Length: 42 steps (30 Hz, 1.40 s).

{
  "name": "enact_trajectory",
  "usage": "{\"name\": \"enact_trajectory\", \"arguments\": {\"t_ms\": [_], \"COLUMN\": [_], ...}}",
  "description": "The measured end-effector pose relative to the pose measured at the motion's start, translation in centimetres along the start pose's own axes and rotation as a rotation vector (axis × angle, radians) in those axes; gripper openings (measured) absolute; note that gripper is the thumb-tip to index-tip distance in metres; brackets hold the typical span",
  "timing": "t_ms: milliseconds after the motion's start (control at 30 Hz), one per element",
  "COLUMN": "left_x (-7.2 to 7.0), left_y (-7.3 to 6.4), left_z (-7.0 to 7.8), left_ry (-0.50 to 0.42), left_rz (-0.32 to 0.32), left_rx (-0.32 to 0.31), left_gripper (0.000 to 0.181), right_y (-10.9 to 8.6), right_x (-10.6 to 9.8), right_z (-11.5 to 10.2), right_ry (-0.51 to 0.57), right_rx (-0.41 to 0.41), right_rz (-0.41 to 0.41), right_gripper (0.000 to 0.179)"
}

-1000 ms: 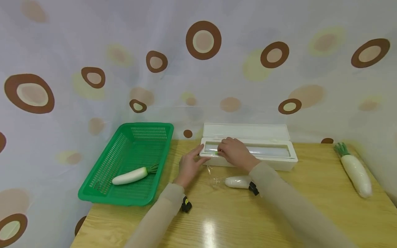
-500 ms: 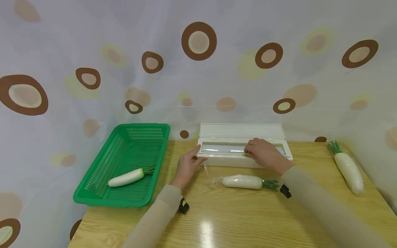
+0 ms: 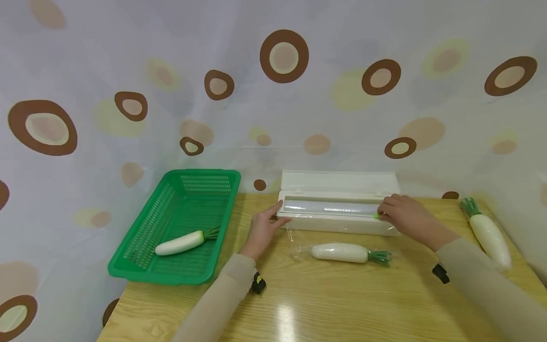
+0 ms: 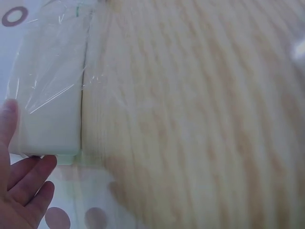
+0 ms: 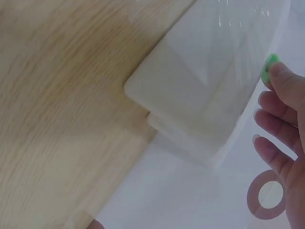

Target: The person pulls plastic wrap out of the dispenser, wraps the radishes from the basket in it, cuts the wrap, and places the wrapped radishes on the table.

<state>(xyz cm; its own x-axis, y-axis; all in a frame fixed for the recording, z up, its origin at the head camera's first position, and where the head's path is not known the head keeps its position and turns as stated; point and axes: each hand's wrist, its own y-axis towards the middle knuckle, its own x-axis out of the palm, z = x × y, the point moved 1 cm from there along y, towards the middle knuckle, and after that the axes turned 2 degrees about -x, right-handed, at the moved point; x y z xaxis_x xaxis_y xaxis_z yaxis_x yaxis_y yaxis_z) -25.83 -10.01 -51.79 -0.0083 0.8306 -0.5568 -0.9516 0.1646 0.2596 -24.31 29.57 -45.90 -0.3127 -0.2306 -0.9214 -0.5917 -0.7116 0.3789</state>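
A white cling film box (image 3: 333, 225) stands at the back of the table, its lid (image 3: 339, 180) raised and a film roll (image 3: 346, 208) inside. My left hand (image 3: 262, 230) holds its left end; in the left wrist view, thumb and fingers (image 4: 29, 183) lie about the corner. Near the right end, my right hand (image 3: 411, 222) pinches the small green slide cutter (image 5: 269, 67) on the front edge, thumb on top of it. Clear film hangs down the front to a white radish (image 3: 339, 252) with green leaves, lying on the table before the box, film bunched at its tip.
To the left stands a green plastic basket (image 3: 141, 276) with one white radish (image 3: 179, 244) in it. Another radish (image 3: 490, 240), shiny as if wrapped, lies near the table's right edge. A patterned curtain (image 3: 239, 118) hangs close behind the box.
My right hand has slid the green cutter rightward along the box, from near the left end to near the right end. The radish in front is now uncovered. My left hand stays at its end.
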Motion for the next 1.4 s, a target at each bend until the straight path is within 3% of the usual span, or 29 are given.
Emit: {"name": "enact_trajectory", "arguments": {"t_ms": [400, 500, 533, 633, 700, 767, 900, 1000, 1267, 1400], "left_x": [0.4, 0.4, 0.4, 0.5, 0.5, 0.5, 0.4, 0.3, 0.2, 0.2], "left_y": [-0.3, -0.4, -0.4, -0.4, -0.4, -0.4, -0.4, -0.4, -0.3, -0.3], "left_z": [0.4, 0.4, 0.4, 0.5, 0.5, 0.6, 0.6, 0.5, -0.2, -0.2], "left_ry": [0.02, 0.028, 0.028, 0.025, 0.027, 0.028, 0.034, 0.037, 0.042, -0.001], "left_rz": [-0.003, -0.001, -0.005, -0.015, -0.02, -0.021, -0.021, -0.012, 0.011, -0.001], "left_rx": [0.001, -0.001, -0.004, -0.011, -0.018, -0.023, -0.016, -0.002, 0.019, -0.011], "left_gripper": [0.063, 0.063, 0.063, 0.063, 0.062, 0.063, 0.063, 0.063, 0.063, 0.064], "right_y": [-3.0, -3.4, -3.5, -3.6, -3.8, -3.9, -4.3, -4.5, -4.8, -5.3], "right_x": [-1.3, -1.4, -1.4, -1.4, -1.4, -1.5, -1.6, -1.6, -1.3, -1.3], "right_z": [1.7, 2.0, 2.0, 2.1, 2.2, 2.2, 2.5, 2.8, 3.2, 2.9], "right_ry": [-0.062, -0.066, -0.067, -0.072, -0.073, -0.071, -0.071, -0.075, -0.025, -0.016], "right_rx": [-0.008, -0.027, -0.035, -0.054, -0.057, -0.054, -0.029, 0.003, 0.055, 0.061], "right_rz": [-0.006, 0.004, 0.012, 0.047, 0.062, 0.059, 0.02, 0.007, 0.018, 0.036], "right_gripper": [0.029, 0.011, 0.013, 0.051, 0.065, 0.06, 0.01, 0.031, 0.033, 0.034]}}
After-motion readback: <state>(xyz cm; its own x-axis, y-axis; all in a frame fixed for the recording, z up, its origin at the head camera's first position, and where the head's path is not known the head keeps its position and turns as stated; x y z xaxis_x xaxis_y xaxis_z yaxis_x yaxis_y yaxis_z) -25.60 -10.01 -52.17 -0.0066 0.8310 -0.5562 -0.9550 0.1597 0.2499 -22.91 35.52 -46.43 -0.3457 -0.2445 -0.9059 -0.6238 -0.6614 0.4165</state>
